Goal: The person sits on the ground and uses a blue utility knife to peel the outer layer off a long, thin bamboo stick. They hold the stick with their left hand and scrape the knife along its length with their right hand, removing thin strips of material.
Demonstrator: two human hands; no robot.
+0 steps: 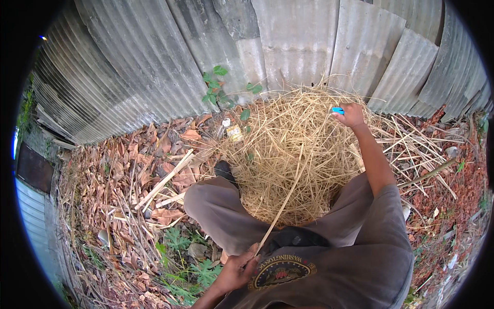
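My left hand (239, 270), low in the view by my shirt, is closed round the near end of a long thin strip of pale wood or bamboo (282, 207). The strip slants up and to the right across a big heap of straw-coloured shavings (272, 180) between my legs. Out at full reach over the heap's far right side, my right hand (352, 115) is closed on a small bright blue object (337, 110). Its kind is not clear, as the fingers cover part of it. The strip's far end comes close to this hand; whether they touch, I cannot tell.
A grey corrugated metal fence (298, 46) stands just behind the heap. Split pale sticks (164, 180) lie on dry leaves at left, and more thin strips (411, 149) lie at right. A small yellow-and-white packet (234, 133) and a green plant (213, 87) are beside the fence.
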